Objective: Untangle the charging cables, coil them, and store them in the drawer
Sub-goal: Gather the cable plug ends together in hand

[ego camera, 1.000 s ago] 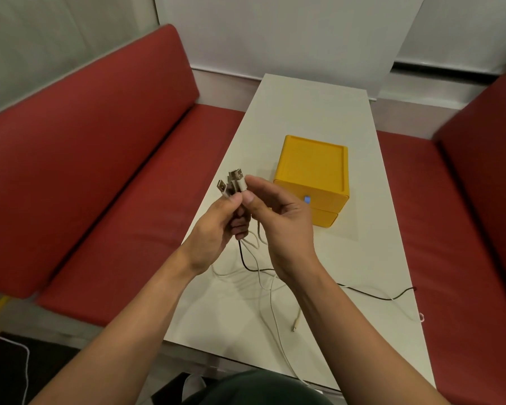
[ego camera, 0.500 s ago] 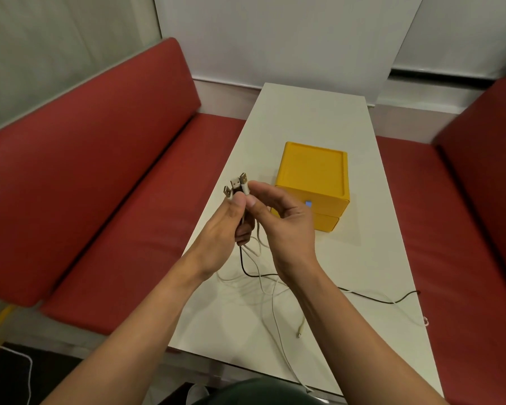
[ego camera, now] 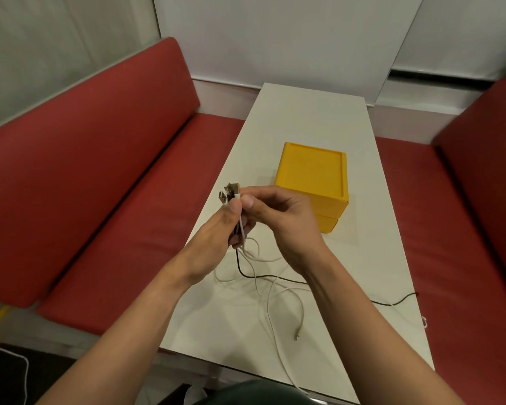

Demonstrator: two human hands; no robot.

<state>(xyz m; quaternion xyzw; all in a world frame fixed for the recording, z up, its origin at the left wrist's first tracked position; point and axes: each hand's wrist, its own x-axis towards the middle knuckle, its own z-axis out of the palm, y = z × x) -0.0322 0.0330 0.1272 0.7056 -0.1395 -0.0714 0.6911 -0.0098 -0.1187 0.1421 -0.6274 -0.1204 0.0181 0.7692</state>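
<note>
Trailing over the near edge of the white desk (ego camera: 216,331), white cables (ego camera: 302,314) lie in loose loops, and a black cable (ego camera: 392,304) runs off to the right. Above them the left hand (ego camera: 214,241) grips the gathered cables, its fingers (ego camera: 231,213) curled round them. The right hand (ego camera: 284,226) pinches the plug ends (ego camera: 231,190) between thumb and forefinger. Beyond stands a yellow drawer box (ego camera: 313,176), with red benches (ego camera: 100,185) on either side.
</note>
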